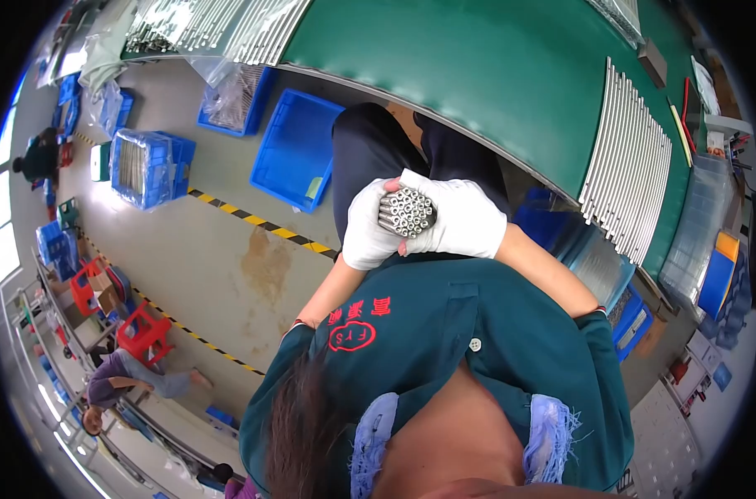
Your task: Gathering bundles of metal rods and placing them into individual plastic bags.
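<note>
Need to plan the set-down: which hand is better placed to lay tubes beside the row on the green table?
Probably the right hand. It grips the bundle of metal tubes on the side nearer the row of tubes on the green table. The left hand cups the far side.

Bare, shiny metal in the bundle of hollow rods (406, 211), ends bright. White knit cloth gloves over left hand (369, 229) and right hand (457, 218), matt. Matt green worktop (477, 75), smooth, bearing a row of glossy metal tubes (631, 166). Smooth blue plastic bin (296, 150). Dull, stained concrete floor (228, 266).
</note>
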Action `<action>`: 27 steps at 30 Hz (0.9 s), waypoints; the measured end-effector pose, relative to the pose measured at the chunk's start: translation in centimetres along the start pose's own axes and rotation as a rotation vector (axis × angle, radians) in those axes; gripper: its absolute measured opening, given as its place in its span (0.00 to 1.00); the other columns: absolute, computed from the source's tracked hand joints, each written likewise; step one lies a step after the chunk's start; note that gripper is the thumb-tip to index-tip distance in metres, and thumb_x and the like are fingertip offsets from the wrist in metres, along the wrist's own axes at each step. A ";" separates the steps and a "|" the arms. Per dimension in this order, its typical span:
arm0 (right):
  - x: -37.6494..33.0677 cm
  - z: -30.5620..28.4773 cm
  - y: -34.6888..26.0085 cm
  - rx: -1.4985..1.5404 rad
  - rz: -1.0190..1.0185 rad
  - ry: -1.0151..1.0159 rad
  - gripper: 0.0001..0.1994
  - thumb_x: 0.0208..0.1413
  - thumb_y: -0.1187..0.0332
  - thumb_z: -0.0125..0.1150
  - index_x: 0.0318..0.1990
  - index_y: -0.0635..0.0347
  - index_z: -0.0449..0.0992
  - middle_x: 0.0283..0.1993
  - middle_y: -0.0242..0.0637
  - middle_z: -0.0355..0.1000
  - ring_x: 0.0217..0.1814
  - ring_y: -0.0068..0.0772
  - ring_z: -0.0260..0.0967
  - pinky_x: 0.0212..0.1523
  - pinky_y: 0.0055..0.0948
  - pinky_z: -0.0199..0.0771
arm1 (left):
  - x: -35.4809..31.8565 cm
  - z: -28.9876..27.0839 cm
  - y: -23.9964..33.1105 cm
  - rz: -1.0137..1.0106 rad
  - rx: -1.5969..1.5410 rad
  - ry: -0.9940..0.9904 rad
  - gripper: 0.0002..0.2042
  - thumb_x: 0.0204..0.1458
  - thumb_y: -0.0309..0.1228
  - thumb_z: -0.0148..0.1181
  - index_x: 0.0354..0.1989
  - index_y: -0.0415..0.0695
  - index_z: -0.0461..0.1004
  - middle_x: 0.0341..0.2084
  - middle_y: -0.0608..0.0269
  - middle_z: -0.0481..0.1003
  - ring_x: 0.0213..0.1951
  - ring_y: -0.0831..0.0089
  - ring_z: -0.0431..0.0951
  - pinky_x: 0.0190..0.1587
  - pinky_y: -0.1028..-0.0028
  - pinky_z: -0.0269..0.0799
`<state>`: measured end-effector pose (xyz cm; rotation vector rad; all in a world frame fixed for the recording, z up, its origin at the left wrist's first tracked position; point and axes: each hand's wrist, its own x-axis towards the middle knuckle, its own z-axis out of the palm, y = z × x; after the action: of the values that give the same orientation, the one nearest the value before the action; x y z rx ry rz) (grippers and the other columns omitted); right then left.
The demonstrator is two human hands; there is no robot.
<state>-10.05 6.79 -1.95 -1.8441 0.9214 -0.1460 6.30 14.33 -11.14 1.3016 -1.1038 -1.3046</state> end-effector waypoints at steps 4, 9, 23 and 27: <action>0.1 0.0 0.4 0.007 -0.016 -0.026 0.34 0.36 0.46 0.71 0.51 0.49 0.67 0.40 0.42 0.74 0.42 0.50 0.71 0.42 0.37 0.71 | 0.1 0.2 0.5 0.073 0.015 0.021 0.24 0.30 0.25 0.72 0.39 0.40 0.69 0.32 0.57 0.73 0.34 0.64 0.75 0.38 0.71 0.71; -0.1 0.4 0.8 -0.008 -0.056 -0.042 0.35 0.35 0.47 0.71 0.51 0.49 0.67 0.41 0.42 0.74 0.42 0.49 0.72 0.42 0.37 0.71 | -0.2 0.3 0.0 0.068 0.038 0.062 0.21 0.30 0.26 0.72 0.35 0.41 0.69 0.27 0.57 0.73 0.30 0.60 0.75 0.35 0.68 0.71; -0.3 0.3 1.4 -0.044 -0.241 -0.022 0.38 0.41 0.39 0.62 0.57 0.51 0.63 0.40 0.42 0.75 0.38 0.48 0.74 0.36 0.39 0.73 | -0.9 0.2 -1.1 0.022 0.109 0.071 0.20 0.31 0.25 0.70 0.36 0.43 0.70 0.28 0.58 0.73 0.31 0.59 0.75 0.36 0.67 0.70; -0.5 0.4 1.6 -0.057 -0.217 -0.033 0.37 0.41 0.40 0.63 0.56 0.51 0.64 0.40 0.42 0.75 0.39 0.48 0.73 0.36 0.38 0.73 | -1.0 0.1 -1.3 0.043 0.139 0.063 0.20 0.29 0.25 0.71 0.35 0.43 0.70 0.28 0.59 0.73 0.32 0.59 0.74 0.36 0.66 0.70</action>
<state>-11.05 7.13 -3.32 -1.9909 0.7075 -0.2241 6.12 15.53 -12.31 1.4035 -1.1895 -1.1644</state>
